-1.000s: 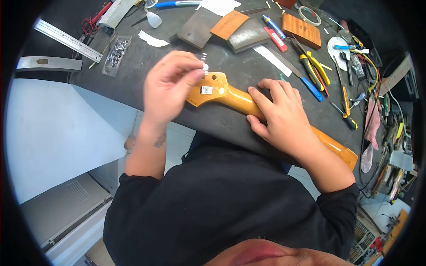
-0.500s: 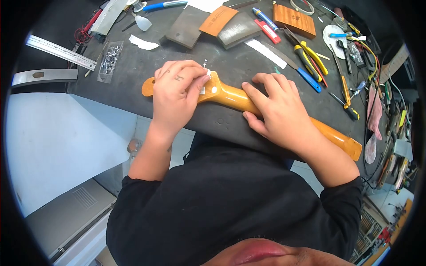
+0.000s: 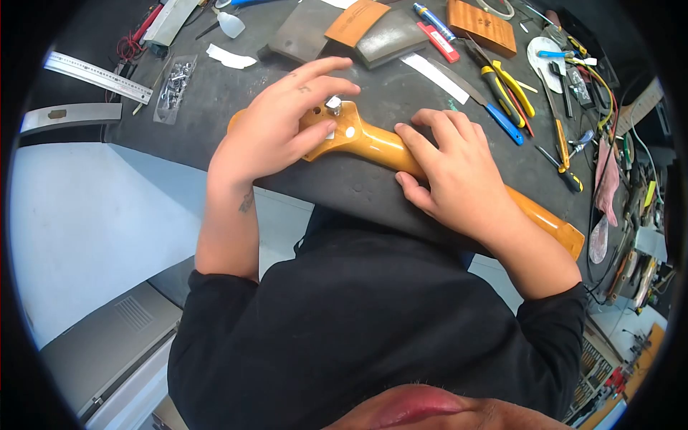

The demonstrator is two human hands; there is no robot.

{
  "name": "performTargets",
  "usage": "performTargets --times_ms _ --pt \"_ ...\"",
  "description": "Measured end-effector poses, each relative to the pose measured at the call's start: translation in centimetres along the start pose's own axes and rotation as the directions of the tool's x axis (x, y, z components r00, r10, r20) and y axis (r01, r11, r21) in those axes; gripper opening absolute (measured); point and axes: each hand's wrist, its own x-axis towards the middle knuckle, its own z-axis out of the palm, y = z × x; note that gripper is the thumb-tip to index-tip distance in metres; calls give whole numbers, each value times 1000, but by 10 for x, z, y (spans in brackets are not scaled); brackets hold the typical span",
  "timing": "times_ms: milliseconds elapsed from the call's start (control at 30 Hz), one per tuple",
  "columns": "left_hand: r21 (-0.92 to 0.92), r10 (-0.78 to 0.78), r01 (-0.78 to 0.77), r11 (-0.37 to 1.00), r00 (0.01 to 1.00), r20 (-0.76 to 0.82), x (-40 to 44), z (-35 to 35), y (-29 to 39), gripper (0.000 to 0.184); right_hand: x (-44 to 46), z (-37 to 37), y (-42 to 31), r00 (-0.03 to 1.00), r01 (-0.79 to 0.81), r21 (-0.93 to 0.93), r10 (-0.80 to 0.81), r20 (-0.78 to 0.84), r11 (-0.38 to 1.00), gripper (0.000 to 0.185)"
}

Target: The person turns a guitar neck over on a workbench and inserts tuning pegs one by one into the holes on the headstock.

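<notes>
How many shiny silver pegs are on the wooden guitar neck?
I see 1. The silver peg sits on the headstock of the guitar neck, near the left hand. That hand covers part of the headstock, so more could be hidden.

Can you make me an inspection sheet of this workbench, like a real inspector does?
Surface: dark grey table, scuffed in places.
Job's things: guitar neck lying across the near edge; a shiny metal part sits on its head, beside a dark hole.
Clutter: bag of small metal pieces, ruler, wooden block, yellow-handled pliers, blue-handled tool.
Hands: left hand has fingers spread around the metal part, not pinching it; right hand holds the neck.
Cables: red wire at the left; more wires at the right.
Surroundings: pale panel at the left.
</notes>
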Motion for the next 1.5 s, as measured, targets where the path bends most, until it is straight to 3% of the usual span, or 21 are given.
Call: performTargets --times_ms 133,233,267,367,400,500,533,633,767,833,867,933,1033,1067,1167,1267,1333,1500 --pt "19 -16 14 1000 995 100 6 -14 -3 28 2 -1 0 1000 7 0 -7 4 1000 57" --pt "-58 68 -79 995 983 -171 0 -29 -17 25 1 -1 1 1000 3 9 -3 7 1000 57" --pt "-237 -32 -33 971 963 -266 -7 -30 -14 20 1 -1 1 1000 1 17 -1 10 1000 57" --pt "-710 -290 -139 690 846 -447 -17 -31 -17 28 2 -2 1 1000 5 15 -5 14 1000 58" --pt "-766 -361 -137 629 820 -443 -22 -29 -18 36 3 -3 2 1000 2 19 -2 19 1000 57" --pt "-945 -322 -234 228 898 -300 -41 -21 -32 36 4 -3 1 999 -1 22 0 35 1000 57" --pt "-947 -387 -242 212 869 -308 -45 -15 -30 36 4 -3 1 999 1 16 -1 35 1000 57" --pt "-924 -456 -143 354 836 -304 -46 -7 -21 41 6 -4 -1 999 0 11 0 48 1000 57" --pt "-936 -488 -92 339 833 -259 -44 3 -6 41 7 -7 -2 997 -11 22 10 77 1000 59" --pt "-904 -517 -7 428 818 -251 -40 11 25 42 7 -9 -3 996 -13 14 12 84 1000 59" --pt "-838 -471 44 543 843 -261 -38 15 46 41 9 -9 -3 996 -11 12 10 86 1000 60" --pt "-697 -133 -79 713 961 -244 -37 6 74 35 10 -9 -5 997 -8 1 8 75 1000 60" --pt "-650 220 -283 705 959 -180 -30 3 88 45 9 -7 -4 997 -7 -1 7 72 1000 60" --pt "-688 216 -287 666 958 -190 -31 7 91 46 10 -8 -5 996 -23 10 22 86 1000 59" --pt "-804 164 -225 550 973 -160 -35 14 91 50 10 -5 -4 997 -23 -2 23 77 1000 59" --pt "-942 -99 -21 336 993 -57 -46 26 87 50 9 -7 -4 997 -17 4 17 75 1000 59" --pt "-987 -311 75 139 950 29 -46 35 76 48 8 -8 -4 997 -18 18 17 71 1000 59" --pt "-978 -438 123 171 898 36 -46 45 68 55 7 -7 -3 997 -7 2 7 73 1000 58"
